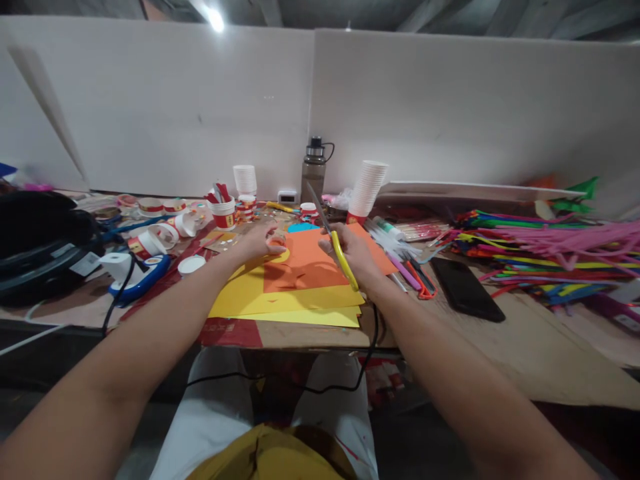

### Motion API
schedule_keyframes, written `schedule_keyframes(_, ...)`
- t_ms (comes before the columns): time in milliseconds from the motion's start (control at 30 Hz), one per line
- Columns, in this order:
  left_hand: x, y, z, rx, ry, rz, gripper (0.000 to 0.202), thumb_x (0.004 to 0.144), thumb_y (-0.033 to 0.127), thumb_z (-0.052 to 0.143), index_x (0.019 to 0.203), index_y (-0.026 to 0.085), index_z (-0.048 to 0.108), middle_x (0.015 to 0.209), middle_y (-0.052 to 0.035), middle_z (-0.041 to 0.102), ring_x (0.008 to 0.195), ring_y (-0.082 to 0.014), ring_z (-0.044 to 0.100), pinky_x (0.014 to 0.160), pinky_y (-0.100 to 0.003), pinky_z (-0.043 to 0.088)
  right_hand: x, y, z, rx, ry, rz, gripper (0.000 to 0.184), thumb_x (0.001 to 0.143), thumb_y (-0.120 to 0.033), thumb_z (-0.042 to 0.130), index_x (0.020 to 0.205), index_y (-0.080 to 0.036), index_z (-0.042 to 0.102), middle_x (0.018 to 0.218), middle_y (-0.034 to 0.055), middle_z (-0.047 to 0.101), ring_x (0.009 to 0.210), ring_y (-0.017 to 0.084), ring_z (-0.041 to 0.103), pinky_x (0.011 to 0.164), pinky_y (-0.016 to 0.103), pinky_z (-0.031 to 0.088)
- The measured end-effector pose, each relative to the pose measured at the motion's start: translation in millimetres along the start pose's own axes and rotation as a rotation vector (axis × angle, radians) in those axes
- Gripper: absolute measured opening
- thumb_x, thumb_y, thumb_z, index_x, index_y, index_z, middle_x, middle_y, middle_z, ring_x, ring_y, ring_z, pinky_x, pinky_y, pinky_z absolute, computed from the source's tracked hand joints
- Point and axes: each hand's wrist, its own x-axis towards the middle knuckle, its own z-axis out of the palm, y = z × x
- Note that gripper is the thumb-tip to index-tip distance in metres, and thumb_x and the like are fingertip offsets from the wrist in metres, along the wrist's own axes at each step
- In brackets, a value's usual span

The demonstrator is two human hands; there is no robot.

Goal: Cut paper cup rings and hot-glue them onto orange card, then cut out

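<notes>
My right hand (354,248) grips a pair of scissors (341,259) by its yellow handles, with the blades pointing up and away from me. My left hand (260,241) is curled over the left edge of an orange sheet of paper (310,257). Something small and orange shows between its thumb and fingers, too unclear to name. Beneath the orange sheet lie a deeper yellow sheet (240,298) and a light yellow sheet (300,316), stacked unevenly. A blue paper piece (303,228) lies just beyond the orange sheet.
A dark bottle (313,177) stands at the back, near stacked paper cups (369,190). Pens and cutters (410,272), a black phone (467,288) and colourful pipe cleaners (555,247) lie to the right. Leftward are a cup of tools (223,213) and a blue-white device (140,277).
</notes>
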Motion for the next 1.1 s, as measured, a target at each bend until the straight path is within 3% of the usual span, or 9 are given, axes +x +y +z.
schedule_keyframes(100,2.3,3.0,-0.8,0.047,0.08,0.043,0.063,0.067,0.034,0.077,0.123,0.011,0.062,0.13,-0.0181,0.061,0.124,-0.0355,0.053,0.107,-0.047,0.039,0.4,0.4,-0.6,0.001,0.007,0.01,0.051,0.082,-0.063,0.056,0.108,-0.019,0.06,0.064,-0.0028,0.049,0.059,0.013,0.046,0.055,0.025,0.033)
schedule_keyframes(200,-3.4,14.1,-6.6,0.011,0.097,0.184,0.05,0.073,0.033,0.074,0.118,0.015,0.066,0.128,-0.0139,0.063,0.125,-0.0284,0.052,0.111,-0.041,0.036,0.9,1.9,-0.7,-0.01,0.022,0.01,0.051,0.082,-0.063,0.054,0.108,-0.019,0.06,0.066,-0.0023,0.051,0.06,0.014,0.047,0.055,0.026,0.033)
schedule_keyframes(300,-15.1,29.5,-11.9,-0.121,-0.125,0.403,0.04,0.076,0.038,0.072,0.112,0.021,0.07,0.118,-0.0078,0.067,0.114,-0.0217,0.058,0.102,-0.035,0.042,1.2,3.1,-0.5,-0.021,0.028,0.012,0.05,0.082,-0.062,0.055,0.108,-0.019,0.06,0.07,-0.0012,0.054,0.063,0.014,0.049,0.057,0.026,0.034)
schedule_keyframes(433,-26.2,44.6,-11.9,-0.165,-0.432,0.483,0.035,0.072,0.035,0.075,0.106,0.027,0.073,0.113,-0.0038,0.07,0.111,-0.0218,0.059,0.1,-0.034,0.041,1.8,4.7,-0.5,-0.032,-0.015,0.058,0.045,0.081,-0.058,0.058,0.107,-0.02,0.06,0.067,-0.0022,0.052,0.062,0.014,0.048,0.057,0.026,0.034)
schedule_keyframes(800,-28.4,51.0,-7.8,-0.276,-0.541,0.445,0.01,0.08,0.025,0.066,0.081,0.024,0.076,0.082,-0.0033,0.072,0.075,-0.0174,0.063,0.073,-0.027,0.046,4.0,6.4,-0.7,-0.05,-0.081,0.127,0.045,0.081,-0.055,0.059,0.11,-0.021,0.06,0.065,-0.0032,0.049,0.062,0.015,0.047,0.056,0.027,0.034)
schedule_keyframes(900,-40.3,65.4,-13.6,-0.489,-0.719,0.456,0.012,0.079,0.03,0.069,0.081,0.021,0.076,0.082,-0.0048,0.073,0.074,-0.0171,0.066,0.07,-0.026,0.049,4.8,10.8,-1.1,0.0,-0.067,0.111,0.045,0.081,-0.056,0.059,0.108,-0.02,0.06,0.07,-0.002,0.053,0.062,0.014,0.047,0.056,0.027,0.035)
schedule_keyframes(967,-50.9,77.2,-16.9,-0.701,-0.972,0.452,0.019,0.078,0.035,0.072,0.089,0.02,0.077,0.087,-0.006,0.074,0.08,-0.0189,0.068,0.075,-0.027,0.051,5.7,15.0,-1.7,0.068,-0.052,0.124,0.046,0.081,-0.057,0.058,0.108,-0.02,0.059,0.07,-0.0023,0.053,0.059,0.013,0.046,0.055,0.026,0.036)
schedule_keyframes(1033,-60.1,87.5,-19.5,-0.848,-1.385,0.409,0.039,0.073,0.04,0.076,0.107,0.02,0.074,0.093,-0.0064,0.075,0.085,-0.0214,0.07,0.077,-0.029,0.054,6.6,18.8,-2.4,0.137,-0.039,0.159,0.046,0.081,-0.059,0.057,0.108,-0.021,0.058,0.069,-0.0032,0.051,0.055,0.011,0.044,0.052,0.025,0.036)
schedule_keyframes(1100,-64.4,92.7,-21.9,-0.919,-1.483,0.355,0.049,0.07,0.045,0.078,0.111,0.019,0.072,0.091,-0.0062,0.074,0.085,-0.0216,0.07,0.077,-0.03,0.055,7.3,21.0,-2.9,0.2,-0.03,0.204,0.046,0.08,-0.06,0.057,0.107,-0.023,0.057,0.066,-0.0046,0.048,0.052,0.01,0.042,0.048,0.024,0.034)
